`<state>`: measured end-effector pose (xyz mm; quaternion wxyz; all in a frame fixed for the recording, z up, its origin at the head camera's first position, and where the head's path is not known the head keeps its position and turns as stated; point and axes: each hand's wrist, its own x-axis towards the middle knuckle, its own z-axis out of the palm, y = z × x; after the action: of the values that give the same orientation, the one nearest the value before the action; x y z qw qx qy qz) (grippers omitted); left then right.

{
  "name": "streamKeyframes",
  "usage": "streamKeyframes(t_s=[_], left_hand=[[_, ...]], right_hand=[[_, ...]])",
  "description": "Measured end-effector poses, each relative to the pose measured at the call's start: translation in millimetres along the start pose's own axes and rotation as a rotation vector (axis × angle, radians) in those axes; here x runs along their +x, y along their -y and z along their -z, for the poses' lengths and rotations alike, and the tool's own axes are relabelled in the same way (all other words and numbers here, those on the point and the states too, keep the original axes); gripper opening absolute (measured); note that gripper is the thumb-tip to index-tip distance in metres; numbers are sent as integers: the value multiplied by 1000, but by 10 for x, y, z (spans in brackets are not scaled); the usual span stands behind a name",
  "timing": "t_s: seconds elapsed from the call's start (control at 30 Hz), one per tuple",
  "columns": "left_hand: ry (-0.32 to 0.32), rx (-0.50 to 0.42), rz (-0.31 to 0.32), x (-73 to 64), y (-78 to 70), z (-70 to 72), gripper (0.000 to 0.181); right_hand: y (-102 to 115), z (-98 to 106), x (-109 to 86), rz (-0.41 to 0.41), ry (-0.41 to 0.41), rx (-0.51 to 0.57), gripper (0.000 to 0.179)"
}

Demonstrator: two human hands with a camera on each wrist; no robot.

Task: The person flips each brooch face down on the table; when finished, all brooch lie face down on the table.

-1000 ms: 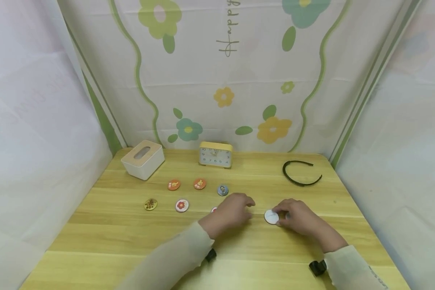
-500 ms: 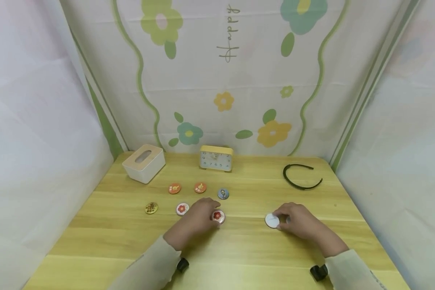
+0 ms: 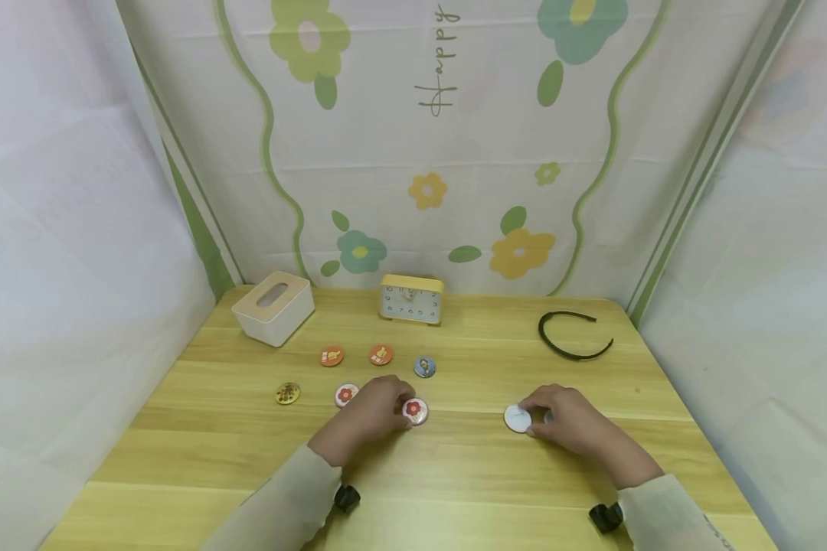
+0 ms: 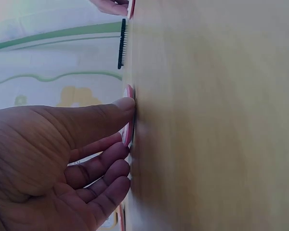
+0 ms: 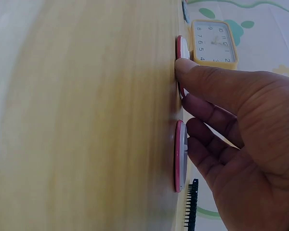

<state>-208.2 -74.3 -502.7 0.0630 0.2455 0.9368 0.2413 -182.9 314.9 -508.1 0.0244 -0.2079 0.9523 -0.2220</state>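
My left hand (image 3: 367, 415) pinches the edge of a round pin badge with a red flower (image 3: 416, 412), which lies face up on the table. In the left wrist view, thumb and forefinger grip that badge (image 4: 128, 134) at its rim. Farther right, my right hand (image 3: 568, 419) pinches a badge turned white back up (image 3: 517, 418). The right wrist view shows this badge (image 5: 181, 45) partly behind the thumb. A second face-down badge (image 5: 181, 156) lies under the curled fingers of that hand, mostly hidden in the head view.
Left of centre lie another flower badge (image 3: 346, 395), a yellow badge (image 3: 288, 393), two orange badges (image 3: 332, 356) and a blue badge (image 3: 424, 366). Behind them stand a tissue box (image 3: 274, 310) and a yellow clock (image 3: 411, 299). A black headband (image 3: 572, 337) lies at the back right.
My left hand has moved left, away from the right hand, to the red flower badge and now pinches it. The right hand stays on its white-backed badge.
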Motion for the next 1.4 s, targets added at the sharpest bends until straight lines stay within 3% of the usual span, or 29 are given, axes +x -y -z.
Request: streamKeyframes(t_s=[0.2, 0.4, 0.97, 1.23, 1.4], left_hand=[[9, -16, -41, 42, -23, -15, 35], [37, -9, -66, 155, -111, -118, 31], [79, 100, -147, 498, -628, -428, 24], [72, 92, -145, 513, -682, -439, 22], [58, 73, -146, 523, -658, -445, 24]], right_hand=[[-4, -5, -4, -3, 0, -11, 36], [-15, -2, -4, -2, -4, -22, 35], [15, -7, -10, -5, -2, -12, 35], [32, 20, -17, -34, -21, 21, 41], [152, -22, 50, -20, -32, 74, 43]])
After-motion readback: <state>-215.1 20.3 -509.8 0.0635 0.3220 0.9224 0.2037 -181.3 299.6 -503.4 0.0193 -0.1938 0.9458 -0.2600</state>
